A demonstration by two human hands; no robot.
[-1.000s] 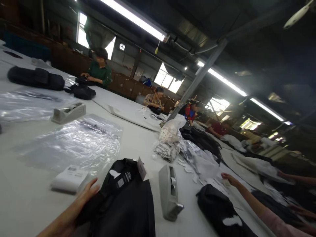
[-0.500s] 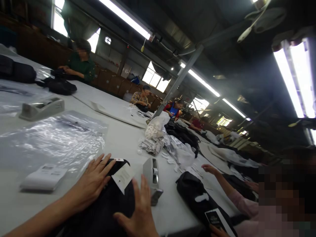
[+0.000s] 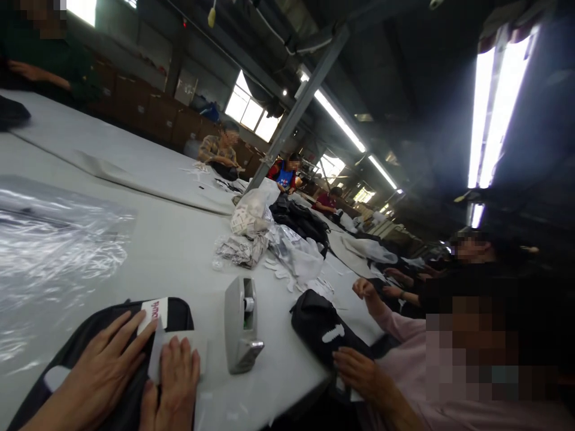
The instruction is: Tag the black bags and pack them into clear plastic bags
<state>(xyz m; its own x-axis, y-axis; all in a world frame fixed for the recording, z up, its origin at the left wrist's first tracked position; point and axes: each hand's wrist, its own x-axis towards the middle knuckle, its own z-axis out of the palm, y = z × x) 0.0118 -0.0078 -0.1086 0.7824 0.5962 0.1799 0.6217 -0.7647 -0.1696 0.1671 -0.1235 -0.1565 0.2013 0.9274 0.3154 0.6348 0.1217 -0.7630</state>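
Note:
A black folded garment (image 3: 85,335) lies at the near edge of the long white table (image 3: 179,239). My left hand (image 3: 101,374) lies flat on it, fingers spread, fingertips at a white hang tag (image 3: 153,311) with red print. My right hand (image 3: 173,383) rests beside it, fingers pressing on a white paper sheet (image 3: 193,347) at the garment's right edge. A grey tape dispenser (image 3: 240,323) stands just right of my right hand.
Clear plastic bags (image 3: 49,239) lie at the left. A heap of white and silver packaging (image 3: 265,239) sits mid-table. A co-worker in pink at my right has hands on another black garment (image 3: 321,326). Several other people work along the table.
The view has swung right and down. Both my hands slid toward the garment's near end; the right hand now presses a white sheet. The white booklet at left has left the view.

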